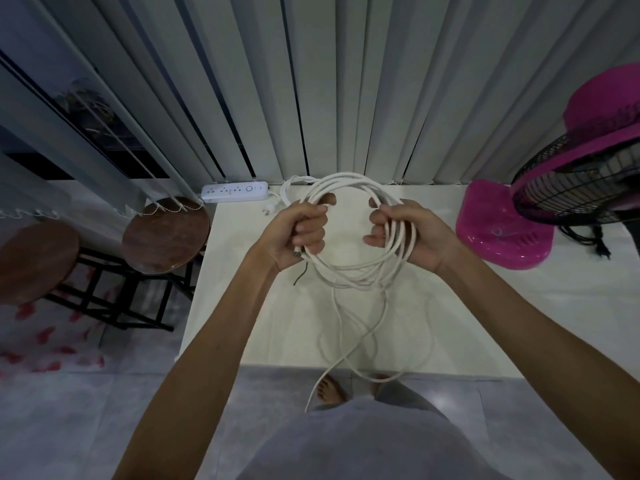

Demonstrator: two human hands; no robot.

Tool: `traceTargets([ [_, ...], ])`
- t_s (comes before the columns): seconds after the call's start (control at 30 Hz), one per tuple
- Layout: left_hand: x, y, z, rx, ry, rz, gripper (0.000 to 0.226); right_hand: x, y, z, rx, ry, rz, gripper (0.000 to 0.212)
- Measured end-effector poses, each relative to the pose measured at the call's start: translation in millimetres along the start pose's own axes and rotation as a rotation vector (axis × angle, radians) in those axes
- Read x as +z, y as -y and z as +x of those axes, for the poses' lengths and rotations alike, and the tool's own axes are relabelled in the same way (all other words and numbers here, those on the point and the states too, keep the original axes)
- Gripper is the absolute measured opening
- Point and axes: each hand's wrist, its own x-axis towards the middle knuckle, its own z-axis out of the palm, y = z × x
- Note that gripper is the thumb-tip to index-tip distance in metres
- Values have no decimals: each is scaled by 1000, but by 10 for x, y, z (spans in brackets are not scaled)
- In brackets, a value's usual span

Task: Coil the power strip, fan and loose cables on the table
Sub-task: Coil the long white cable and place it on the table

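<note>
Head view: two hands, one white cable, one power strip, one fan, two stools.

The left hand [304, 230] is closed in a fist around the left side of the cable [360, 271]. The right hand [405, 233] is curled around the right side, with several turns passing between its fingers. Both hands hold the coil in the air above the table [485, 323]. The coil counts roughly five or six loops; the exact number cannot be told. Loose cable hangs below the hands, crosses the table, and drops over the near edge toward the floor.

The power strip [235, 192] lies beyond the left hand at the far left corner, with its plug [267, 211] just beside it. The fan [568, 188], pink with a dark grille, stands well to the right of the right hand, its base on the table.

The two stools [166, 233] stand left of the left hand, close to the table's left edge. Bare tabletop lies between the right hand and the fan base, and below both forearms.
</note>
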Motion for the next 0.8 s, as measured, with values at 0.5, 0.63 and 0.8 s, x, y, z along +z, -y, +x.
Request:
traceTargets([
  [0.5,99,-81,71,85,-280,-51,47,-416,-265,169,-165,-141,-256,36],
  [0.63,61,-384,-32,247,-232,-209,51,-566,-761,114,-75,-215,-658,21],
  [0.8,-10,-714,-160,466,-235,-276,51,-824,-1186,127,-64,-473,-1054,10],
])
